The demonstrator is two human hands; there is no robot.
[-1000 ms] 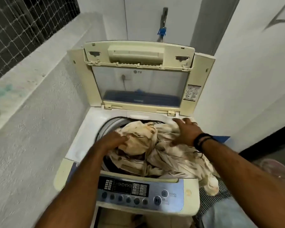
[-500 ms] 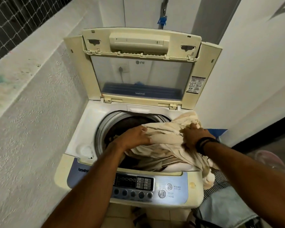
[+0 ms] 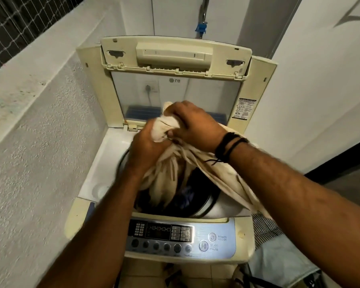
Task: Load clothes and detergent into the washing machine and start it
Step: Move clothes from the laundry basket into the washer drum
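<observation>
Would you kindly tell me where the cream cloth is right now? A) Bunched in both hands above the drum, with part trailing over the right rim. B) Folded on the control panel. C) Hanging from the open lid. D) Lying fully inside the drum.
A: both the left hand and right hand grip the bunched cream cloth above the drum, its tail draping rightwards.
</observation>
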